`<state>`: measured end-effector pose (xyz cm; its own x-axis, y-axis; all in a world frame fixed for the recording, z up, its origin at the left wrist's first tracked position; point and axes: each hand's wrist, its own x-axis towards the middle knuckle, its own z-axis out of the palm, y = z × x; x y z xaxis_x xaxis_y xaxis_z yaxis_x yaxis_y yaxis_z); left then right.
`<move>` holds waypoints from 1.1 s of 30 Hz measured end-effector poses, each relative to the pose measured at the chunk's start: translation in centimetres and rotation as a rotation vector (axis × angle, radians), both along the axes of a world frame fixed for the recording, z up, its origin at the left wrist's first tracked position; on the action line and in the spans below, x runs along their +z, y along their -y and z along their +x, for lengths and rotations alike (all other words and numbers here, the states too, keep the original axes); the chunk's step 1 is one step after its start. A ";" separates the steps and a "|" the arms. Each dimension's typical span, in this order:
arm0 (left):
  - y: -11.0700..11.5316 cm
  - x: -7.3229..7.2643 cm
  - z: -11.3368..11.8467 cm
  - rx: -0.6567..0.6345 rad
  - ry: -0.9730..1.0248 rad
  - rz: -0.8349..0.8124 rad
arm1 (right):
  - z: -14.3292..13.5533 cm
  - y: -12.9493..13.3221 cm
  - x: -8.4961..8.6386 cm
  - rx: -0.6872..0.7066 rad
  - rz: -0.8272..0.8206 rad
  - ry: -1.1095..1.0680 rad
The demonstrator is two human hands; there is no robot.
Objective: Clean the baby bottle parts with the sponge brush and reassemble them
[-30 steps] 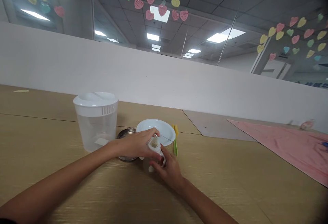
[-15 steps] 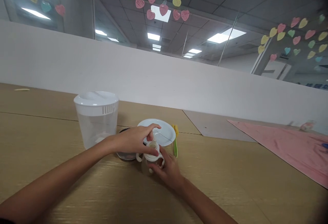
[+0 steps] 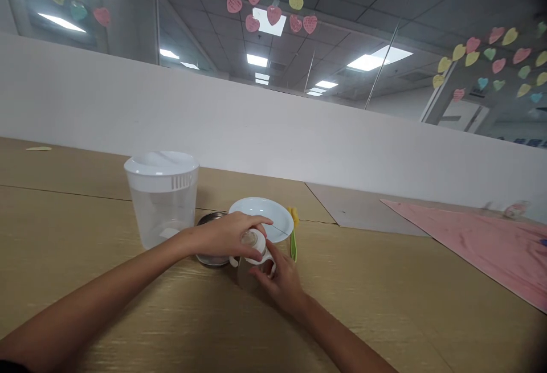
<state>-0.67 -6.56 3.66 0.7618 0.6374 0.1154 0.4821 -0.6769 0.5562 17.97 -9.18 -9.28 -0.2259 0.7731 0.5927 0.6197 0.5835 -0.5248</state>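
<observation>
The wooden table [image 3: 363,293] carries a bucket [image 3: 160,205], metal bowl [image 3: 207,221], plate [image 3: 280,221], brush [image 3: 293,245], yellow slip [image 3: 38,148] and pink cloth [image 3: 487,236].

Ceiling panel lights [image 3: 380,58], glass partitions [image 3: 260,42] and heart-shaped notes [image 3: 274,15] suggest an office.

Single view, from camera worn on person's head, facing 12 o'clock, tipped down over surface [image 3: 384,287]. Wide field, rolled: white wall [image 3: 239,122] crosses midframe, glass [image 3: 333,57] fills 12 o'clock. Left hand [image 3: 226,236] and right hand [image 3: 282,282] at close range, toward 6 o'clock from centre, forearms [image 3: 106,293] entering from 8 and 5.
</observation>
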 end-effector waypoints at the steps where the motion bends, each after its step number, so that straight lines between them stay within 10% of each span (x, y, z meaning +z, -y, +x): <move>1: -0.1 0.1 0.0 0.013 0.020 -0.004 | 0.0 0.0 -0.1 -0.001 0.010 0.003; 11: -0.9 1.2 -0.6 0.120 0.422 -0.187 | 0.0 0.0 0.4 -0.007 0.124 0.060; 21: 0.2 -0.1 0.4 -0.078 0.123 -0.063 | 0.0 0.3 0.6 0.016 -0.049 0.019; 33: 0.0 -0.5 0.8 -0.074 0.264 0.055 | 0.0 0.1 0.2 -0.001 -0.045 0.023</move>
